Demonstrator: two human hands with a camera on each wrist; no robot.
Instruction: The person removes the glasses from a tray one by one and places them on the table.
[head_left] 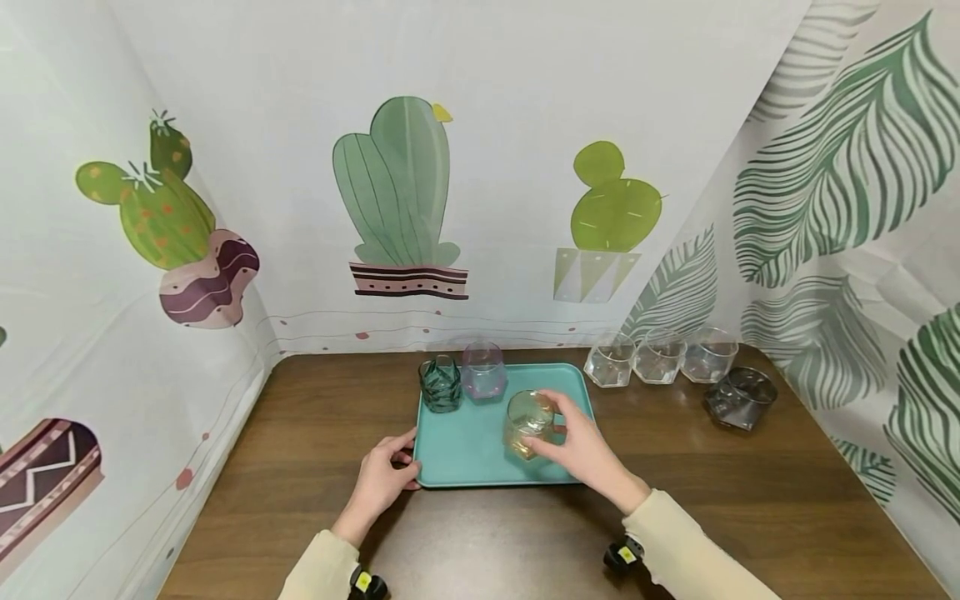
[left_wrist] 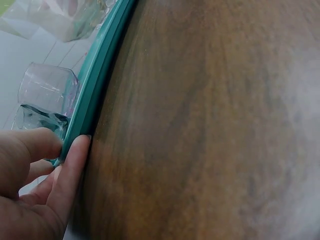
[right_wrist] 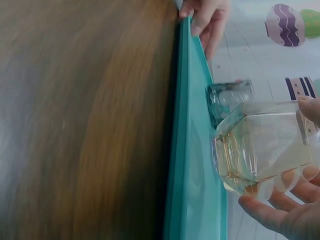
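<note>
Pale sleeves [head_left: 697, 554], cut off below, reach over a brown wooden tabletop [head_left: 480, 537] against cactus-printed walls [head_left: 510, 67]. The right hand [head_left: 588, 450] pinches a yellowish glass [head_left: 527, 429] between its fingers, over the teal tray [head_left: 465, 458] — whether its base touches is unclear. The left hand [head_left: 384, 475] pinches the tray's near left corner — its fingers partly hide the rim.

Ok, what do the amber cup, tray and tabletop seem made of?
Amber cup: glass or clear plastic, glossy; transparent with bright glints.
Tray: perhaps plastic or painted metal, smooth; uniformly teal.
Tabletop: likely wood or laminate, satin; brown grain shows.
</note>
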